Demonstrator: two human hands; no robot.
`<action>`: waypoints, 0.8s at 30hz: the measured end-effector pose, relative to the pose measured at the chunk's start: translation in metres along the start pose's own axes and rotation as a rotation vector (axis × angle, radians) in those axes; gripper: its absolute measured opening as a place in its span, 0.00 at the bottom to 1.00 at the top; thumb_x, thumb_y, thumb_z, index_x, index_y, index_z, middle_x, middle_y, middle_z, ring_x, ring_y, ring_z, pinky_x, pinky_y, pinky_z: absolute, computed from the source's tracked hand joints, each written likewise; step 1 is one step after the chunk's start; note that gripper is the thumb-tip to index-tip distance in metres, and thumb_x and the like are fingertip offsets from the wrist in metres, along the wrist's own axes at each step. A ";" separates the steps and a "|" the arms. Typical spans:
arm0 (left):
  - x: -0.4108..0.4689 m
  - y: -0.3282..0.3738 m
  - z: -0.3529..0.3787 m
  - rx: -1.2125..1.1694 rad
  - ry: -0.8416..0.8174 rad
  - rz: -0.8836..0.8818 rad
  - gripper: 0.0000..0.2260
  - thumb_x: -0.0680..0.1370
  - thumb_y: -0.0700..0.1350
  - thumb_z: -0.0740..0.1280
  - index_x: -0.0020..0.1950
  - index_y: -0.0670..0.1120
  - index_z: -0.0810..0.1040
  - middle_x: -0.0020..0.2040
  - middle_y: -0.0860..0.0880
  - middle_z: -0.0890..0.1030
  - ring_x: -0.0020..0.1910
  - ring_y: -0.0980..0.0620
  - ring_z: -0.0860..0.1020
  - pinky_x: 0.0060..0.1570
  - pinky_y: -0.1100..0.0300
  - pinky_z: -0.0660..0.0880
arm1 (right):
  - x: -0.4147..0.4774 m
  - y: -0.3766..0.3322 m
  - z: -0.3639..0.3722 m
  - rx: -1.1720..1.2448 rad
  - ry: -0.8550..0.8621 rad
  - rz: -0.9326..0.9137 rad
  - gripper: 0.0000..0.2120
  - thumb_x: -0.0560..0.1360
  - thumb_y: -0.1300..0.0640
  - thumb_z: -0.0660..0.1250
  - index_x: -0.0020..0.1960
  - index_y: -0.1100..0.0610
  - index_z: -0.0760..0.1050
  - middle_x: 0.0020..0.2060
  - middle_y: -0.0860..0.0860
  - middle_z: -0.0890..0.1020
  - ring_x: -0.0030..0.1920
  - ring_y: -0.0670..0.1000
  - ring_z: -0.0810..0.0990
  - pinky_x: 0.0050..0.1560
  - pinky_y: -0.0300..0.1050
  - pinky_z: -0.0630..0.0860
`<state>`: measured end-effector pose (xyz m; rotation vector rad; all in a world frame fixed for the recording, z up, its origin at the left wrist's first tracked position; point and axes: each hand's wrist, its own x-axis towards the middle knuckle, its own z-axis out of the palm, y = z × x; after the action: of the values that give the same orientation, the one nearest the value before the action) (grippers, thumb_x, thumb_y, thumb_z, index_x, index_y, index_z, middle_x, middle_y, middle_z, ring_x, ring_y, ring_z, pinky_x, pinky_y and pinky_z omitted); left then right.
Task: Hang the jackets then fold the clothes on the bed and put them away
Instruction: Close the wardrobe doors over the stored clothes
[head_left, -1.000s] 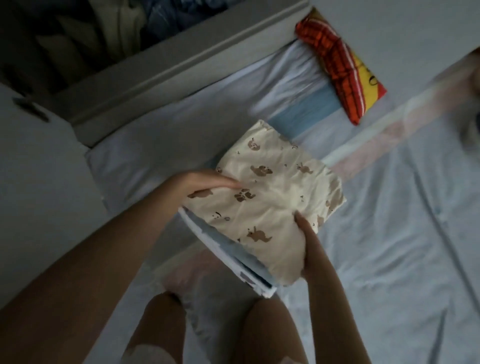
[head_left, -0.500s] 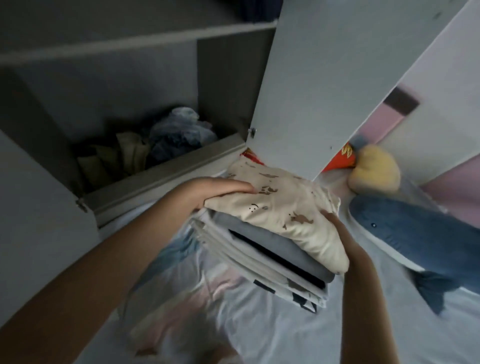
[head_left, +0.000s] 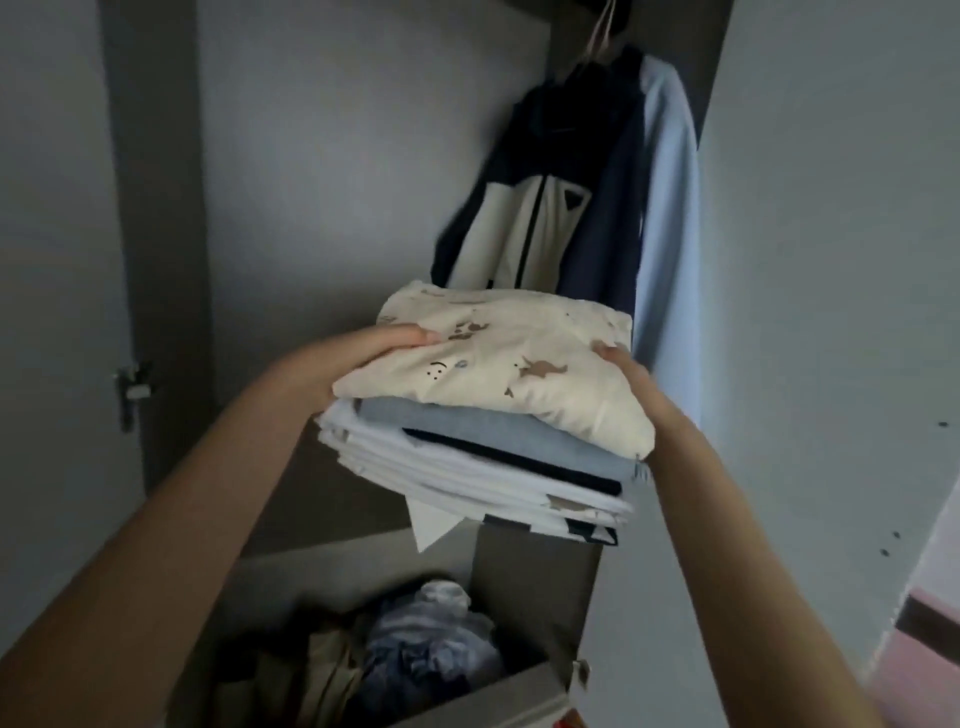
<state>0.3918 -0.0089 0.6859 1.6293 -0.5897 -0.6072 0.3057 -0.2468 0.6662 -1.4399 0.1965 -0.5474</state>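
I hold a stack of folded clothes (head_left: 488, 441) in the air in front of the open wardrobe. A cream piece with brown animal prints lies on top, with blue, dark and white pieces under it. My left hand (head_left: 363, 358) grips the stack's left side, thumb on the cream piece. At the right side my right hand (head_left: 623, 371) grips the stack the same way. Behind the stack hang a navy and cream jacket (head_left: 540, 208) and a light blue garment (head_left: 670, 208), both on hangers inside the wardrobe.
A wardrobe shelf (head_left: 337, 551) runs just below the stack. Under it a lower compartment holds crumpled clothes (head_left: 415, 660). The open wardrobe door (head_left: 831, 312) stands on the right, and another door with a hinge (head_left: 130, 389) on the left.
I lifted the stack off the bed and raised it to the wardrobe's hanging section. My view swung up from the bed to the hanging jackets. Both hands kept their grip.
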 end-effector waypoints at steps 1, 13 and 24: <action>0.006 0.006 -0.015 -0.001 0.071 0.034 0.19 0.71 0.54 0.69 0.57 0.44 0.78 0.44 0.47 0.85 0.39 0.53 0.84 0.40 0.62 0.77 | 0.023 -0.002 0.004 0.045 -0.044 -0.021 0.16 0.82 0.52 0.56 0.68 0.56 0.67 0.48 0.50 0.79 0.43 0.46 0.79 0.36 0.34 0.77; 0.092 -0.181 -0.150 -0.167 0.711 -0.319 0.24 0.72 0.52 0.72 0.63 0.42 0.73 0.63 0.43 0.74 0.59 0.43 0.73 0.58 0.52 0.71 | 0.163 0.226 0.163 -0.471 -0.374 0.345 0.27 0.78 0.43 0.62 0.71 0.58 0.66 0.70 0.53 0.70 0.67 0.56 0.71 0.60 0.44 0.68; 0.177 -0.207 -0.102 1.559 0.393 -0.076 0.56 0.62 0.68 0.72 0.74 0.62 0.34 0.77 0.52 0.34 0.74 0.35 0.34 0.62 0.23 0.41 | 0.183 0.272 0.172 -0.241 -0.217 0.241 0.21 0.82 0.45 0.52 0.67 0.56 0.69 0.64 0.54 0.75 0.64 0.54 0.73 0.61 0.44 0.74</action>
<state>0.5994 -0.0280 0.4826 3.1096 -0.7373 0.3186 0.6052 -0.1715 0.4621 -1.6694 0.2651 -0.1717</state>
